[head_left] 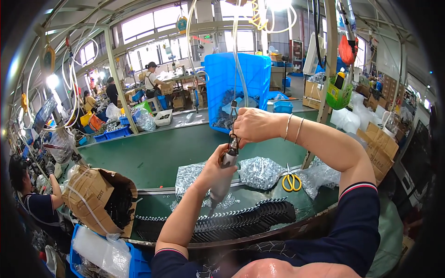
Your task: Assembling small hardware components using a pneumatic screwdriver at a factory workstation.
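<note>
My left hand [211,170] is wrapped round a grey power screwdriver [219,189] that hangs upright, its tip pointing down. Just above, the closed fingers of my right hand [256,125] grip the black wire hook [233,142] at the tool's top, below the hanging hose and cord. Under the tip runs a long, curved row of black parts [250,218] with small metal pieces along its upper edge. Loose metal nuts or washers [228,201] lie behind the row. A clear bag of metal hardware [261,173] and yellow-handled scissors [291,181] are beyond my hands.
A tall blue crate [238,76] stands tilted on the green bench [153,150]. At left are an open cardboard box [90,194] of black parts and a blue bin [134,259]. A metal post [327,69] rises at right. Another person [39,199] works at far left.
</note>
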Action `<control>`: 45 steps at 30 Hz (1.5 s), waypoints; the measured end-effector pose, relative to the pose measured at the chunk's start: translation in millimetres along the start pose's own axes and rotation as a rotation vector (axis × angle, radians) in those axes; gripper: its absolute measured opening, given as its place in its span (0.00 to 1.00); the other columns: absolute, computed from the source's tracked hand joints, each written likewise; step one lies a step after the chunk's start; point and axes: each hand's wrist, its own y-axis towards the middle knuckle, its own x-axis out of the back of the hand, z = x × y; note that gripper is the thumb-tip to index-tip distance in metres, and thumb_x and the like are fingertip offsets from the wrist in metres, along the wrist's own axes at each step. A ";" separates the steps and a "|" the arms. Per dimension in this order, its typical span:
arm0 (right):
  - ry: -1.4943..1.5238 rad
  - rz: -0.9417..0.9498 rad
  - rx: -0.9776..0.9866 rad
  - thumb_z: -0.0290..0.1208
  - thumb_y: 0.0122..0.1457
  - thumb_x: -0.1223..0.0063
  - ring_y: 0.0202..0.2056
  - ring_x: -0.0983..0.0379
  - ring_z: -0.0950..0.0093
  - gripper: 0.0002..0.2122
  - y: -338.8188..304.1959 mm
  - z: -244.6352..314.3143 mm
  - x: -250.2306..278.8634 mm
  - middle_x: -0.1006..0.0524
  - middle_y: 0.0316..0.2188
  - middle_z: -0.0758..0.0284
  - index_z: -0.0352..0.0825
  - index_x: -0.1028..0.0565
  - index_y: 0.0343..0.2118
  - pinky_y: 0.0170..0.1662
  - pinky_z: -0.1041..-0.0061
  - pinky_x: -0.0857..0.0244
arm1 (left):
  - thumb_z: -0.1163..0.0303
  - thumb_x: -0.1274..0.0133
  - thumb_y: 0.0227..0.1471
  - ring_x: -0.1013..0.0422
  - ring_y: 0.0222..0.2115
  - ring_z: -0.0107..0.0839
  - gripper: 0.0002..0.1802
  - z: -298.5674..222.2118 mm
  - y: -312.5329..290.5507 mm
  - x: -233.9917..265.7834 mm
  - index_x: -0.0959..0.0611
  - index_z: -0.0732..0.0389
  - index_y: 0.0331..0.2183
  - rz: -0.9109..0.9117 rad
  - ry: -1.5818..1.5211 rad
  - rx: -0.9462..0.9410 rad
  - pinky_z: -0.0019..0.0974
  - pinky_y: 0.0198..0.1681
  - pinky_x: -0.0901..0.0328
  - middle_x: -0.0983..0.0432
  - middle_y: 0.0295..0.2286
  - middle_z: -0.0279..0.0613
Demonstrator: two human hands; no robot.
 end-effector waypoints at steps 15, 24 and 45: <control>-0.699 -0.397 -0.252 0.30 0.51 0.49 0.52 0.35 0.71 0.09 11.0 -55.1 8.1 0.24 0.41 0.66 0.34 0.25 0.35 0.62 0.65 0.50 | 0.80 0.44 0.43 0.36 0.37 0.23 0.33 32.3 -13.6 1.3 0.37 0.59 0.52 -0.253 0.147 -0.136 0.28 0.42 0.38 0.32 0.37 0.35; -0.327 -0.540 -0.208 0.24 0.51 0.51 0.58 0.41 0.67 0.15 -6.8 -42.6 -4.7 0.35 0.55 0.61 0.32 0.28 0.44 0.60 0.68 0.46 | 0.79 0.43 0.43 0.37 0.35 0.22 0.33 31.5 -23.8 -8.0 0.37 0.59 0.52 -0.237 0.280 -0.046 0.27 0.40 0.38 0.33 0.35 0.35; 0.714 -0.654 -0.606 0.17 0.49 0.48 0.48 0.30 0.65 0.24 -11.2 37.2 -85.2 0.29 0.48 0.61 0.34 0.34 0.52 0.47 0.71 0.34 | 0.77 0.40 0.42 0.34 0.34 0.25 0.36 60.5 -6.3 -31.8 0.37 0.57 0.53 -0.431 0.191 -0.100 0.30 0.39 0.37 0.32 0.39 0.36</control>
